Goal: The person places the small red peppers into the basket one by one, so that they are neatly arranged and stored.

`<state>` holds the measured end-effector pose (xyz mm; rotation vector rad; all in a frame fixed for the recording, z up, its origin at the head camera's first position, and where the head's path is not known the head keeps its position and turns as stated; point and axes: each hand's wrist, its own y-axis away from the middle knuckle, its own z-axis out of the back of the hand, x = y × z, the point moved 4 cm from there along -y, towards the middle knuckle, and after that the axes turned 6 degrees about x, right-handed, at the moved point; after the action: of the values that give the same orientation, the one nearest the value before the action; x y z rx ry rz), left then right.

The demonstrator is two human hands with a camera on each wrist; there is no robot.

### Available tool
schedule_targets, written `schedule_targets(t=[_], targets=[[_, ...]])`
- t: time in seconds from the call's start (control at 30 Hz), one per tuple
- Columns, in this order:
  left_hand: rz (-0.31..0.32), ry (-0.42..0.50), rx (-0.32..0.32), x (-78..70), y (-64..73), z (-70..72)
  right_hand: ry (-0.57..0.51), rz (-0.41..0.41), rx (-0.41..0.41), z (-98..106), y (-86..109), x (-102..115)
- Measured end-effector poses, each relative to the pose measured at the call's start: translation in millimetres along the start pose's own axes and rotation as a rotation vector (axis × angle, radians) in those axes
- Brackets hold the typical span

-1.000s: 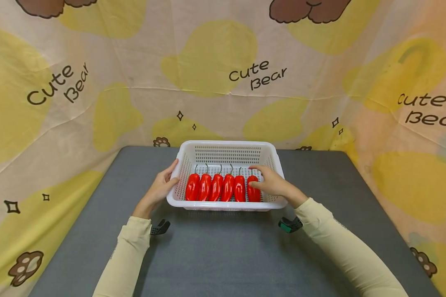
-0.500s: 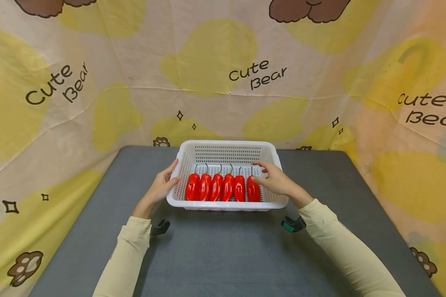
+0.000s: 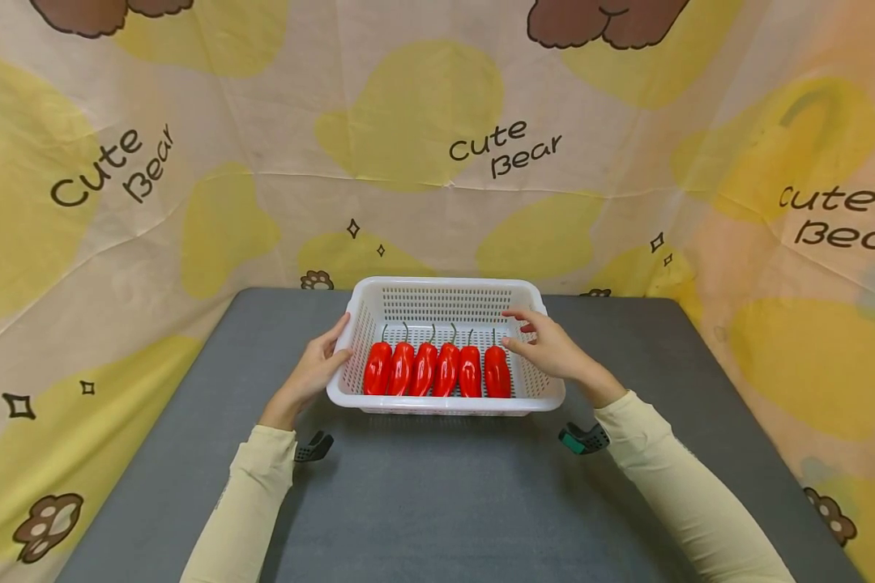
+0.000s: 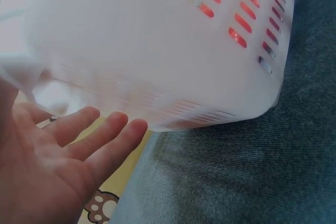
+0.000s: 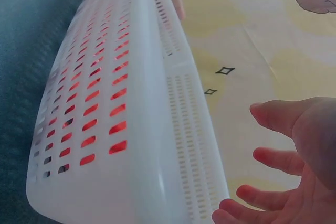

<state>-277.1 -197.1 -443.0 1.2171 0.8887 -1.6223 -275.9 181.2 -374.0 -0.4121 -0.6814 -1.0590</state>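
A white perforated plastic basket (image 3: 445,407) stands on the table, with several shiny red peppers (image 3: 447,372) side by side in a row inside, green stems facing the far wall. My left hand (image 3: 312,372) holds the basket's left rim, thumb over the edge and fingers along the outer wall, as the left wrist view also shows. Over the basket's right end hovers my right hand (image 3: 554,350), fingers spread and holding nothing. Its thumb is beside the rightmost pepper (image 3: 497,374), apart from it. Through the basket's holes, red shows in the right wrist view.
The grey table (image 3: 437,502) extends in front of the basket and to both sides. Behind it hangs a cream and yellow cloth (image 3: 408,105) printed with bears and lettering. Dark straps (image 3: 584,438) sit at both wrists.
My right hand has let go of the rightmost pepper and drawn back up and to the right, its fingers spreading. My left hand, the basket and the peppers stay in place.
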Motion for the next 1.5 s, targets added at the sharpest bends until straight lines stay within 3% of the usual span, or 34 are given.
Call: schedule_targets(t=[0.63,1.13,1.5], targets=[[-0.005,-0.03,0.006,0.6,-0.5,4.6,-0.068,-0.007,-0.007,12,3.3,-10],[-0.028,-0.077,-0.003,-9.3,5.1,15.0,-0.114,0.053,-0.027,24,10.7,-20],[-0.038,-0.107,-0.05,-15.9,11.6,27.3,-0.14,0.055,-0.051,35,14.4,-26]])
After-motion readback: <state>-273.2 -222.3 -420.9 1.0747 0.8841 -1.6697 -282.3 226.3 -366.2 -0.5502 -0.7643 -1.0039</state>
